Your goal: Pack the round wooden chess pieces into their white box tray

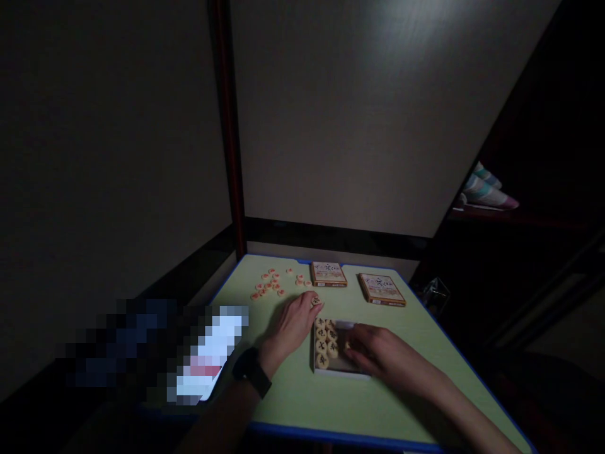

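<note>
My left hand (293,321), with a dark watch on the wrist, pinches a round wooden piece (316,301) with a black character, above the open box's back left corner. Inside the shallow open box (338,364) several black-marked pieces (322,346) lie in two columns along the left side. My right hand (371,347) reaches into the box from the right, its fingers closed on a pale round piece (348,346) that is partly hidden. Several red-marked pieces (268,285) lie scattered at the table's back left.
Two closed flat boxes, one (329,274) at the back middle and another (382,289) at the back right, lie on the green table (293,397) with a blue edge. A lit, pixelated screen (212,353) is at the left. Panels stand behind.
</note>
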The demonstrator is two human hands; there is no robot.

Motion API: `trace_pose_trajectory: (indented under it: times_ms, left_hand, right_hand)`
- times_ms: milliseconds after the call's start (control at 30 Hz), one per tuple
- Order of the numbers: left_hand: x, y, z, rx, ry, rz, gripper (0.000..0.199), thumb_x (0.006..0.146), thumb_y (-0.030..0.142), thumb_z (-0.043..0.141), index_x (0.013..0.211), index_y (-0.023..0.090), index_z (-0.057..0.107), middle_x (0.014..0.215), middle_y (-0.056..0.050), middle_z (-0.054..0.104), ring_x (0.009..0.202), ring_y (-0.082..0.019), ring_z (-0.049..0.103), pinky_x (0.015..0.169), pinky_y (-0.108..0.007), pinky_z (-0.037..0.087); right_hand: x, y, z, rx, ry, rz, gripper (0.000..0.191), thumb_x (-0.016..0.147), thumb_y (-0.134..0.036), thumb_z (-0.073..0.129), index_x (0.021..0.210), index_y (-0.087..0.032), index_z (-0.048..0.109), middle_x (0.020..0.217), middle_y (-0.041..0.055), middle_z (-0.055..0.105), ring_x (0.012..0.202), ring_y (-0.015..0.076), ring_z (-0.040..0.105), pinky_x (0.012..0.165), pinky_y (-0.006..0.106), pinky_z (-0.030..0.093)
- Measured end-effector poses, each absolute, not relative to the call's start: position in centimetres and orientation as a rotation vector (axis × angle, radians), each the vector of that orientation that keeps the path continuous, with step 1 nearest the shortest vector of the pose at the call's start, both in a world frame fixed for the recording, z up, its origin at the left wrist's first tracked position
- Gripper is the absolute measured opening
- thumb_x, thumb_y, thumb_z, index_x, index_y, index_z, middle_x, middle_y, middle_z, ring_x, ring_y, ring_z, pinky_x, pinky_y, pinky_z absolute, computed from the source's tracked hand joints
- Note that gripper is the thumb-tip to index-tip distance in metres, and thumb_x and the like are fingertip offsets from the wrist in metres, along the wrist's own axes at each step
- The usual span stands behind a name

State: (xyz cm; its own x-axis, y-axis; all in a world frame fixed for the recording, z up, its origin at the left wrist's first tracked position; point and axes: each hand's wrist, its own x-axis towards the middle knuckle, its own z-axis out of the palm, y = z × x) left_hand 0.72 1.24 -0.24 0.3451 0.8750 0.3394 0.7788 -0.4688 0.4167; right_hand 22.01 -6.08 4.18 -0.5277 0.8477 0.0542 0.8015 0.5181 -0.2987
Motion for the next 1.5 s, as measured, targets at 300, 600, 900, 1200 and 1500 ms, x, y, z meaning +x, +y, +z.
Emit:
trace_pose_trajectory:
  times_ms: [300,600,900,1200,1500]
  left_hand:
    - [0.5,0.8,0.0,2.407,1.555,0.616,0.021,0.102,0.035,0.035,0.109,0.021,0.050,0.097,-0.006,0.072,0.087,-0.020,0.070,0.074,-0.027,0.050]
    - [0.5,0.6,0.1,2.503,1.514,0.530,0.022,0.103,0.035,0.035,0.108,0.020,0.050,0.094,-0.006,0.072,0.084,-0.020,0.070,0.071,-0.027,0.048]
    - [0.5,0.5,0.1,2.532,1.518,0.497,0.024,0.103,0.036,0.033,0.109,0.019,0.051,0.095,-0.007,0.072,0.082,-0.021,0.070,0.070,-0.028,0.049]
    - [0.2,0.8,-0.7,2.600,1.253,0.978,0.013,0.095,0.026,0.055,0.108,0.022,0.055,0.100,-0.003,0.069,0.093,-0.017,0.066,0.084,-0.029,0.052]
    - [0.5,-0.1,0.2,2.657,0.835,1.110,0.011,0.093,0.021,0.058,0.101,0.022,0.066,0.095,-0.002,0.068,0.089,-0.016,0.063,0.082,-0.029,0.052]
  right_hand:
    - [20.8,-6.4,1.8,-1.447,-2.590,0.265,0.019,0.094,-0.031,0.057,0.089,-0.017,0.069,0.089,0.0091,0.071,0.086,0.0237,0.062,0.079,0.032,0.043]
    - [20.2,-6.6,1.4,-1.601,-2.433,0.326,0.025,0.096,-0.022,0.044,0.088,-0.017,0.067,0.089,0.0116,0.072,0.079,0.0212,0.065,0.072,0.028,0.042]
    - [19.1,-6.6,0.8,-1.569,-2.313,0.393,0.030,0.100,-0.029,0.034,0.097,-0.017,0.062,0.089,0.0109,0.070,0.076,0.0195,0.065,0.068,0.027,0.041]
    - [19.4,-5.9,1.2,-1.524,-2.093,0.391,0.032,0.099,-0.037,0.035,0.086,-0.020,0.059,0.079,0.0075,0.068,0.071,0.0200,0.063,0.066,0.029,0.042]
    - [18.4,-2.1,0.0,-1.160,-1.551,0.915,0.034,0.079,-0.050,0.068,0.092,-0.021,0.055,0.073,0.0001,0.066,0.066,0.0166,0.061,0.063,0.028,0.048]
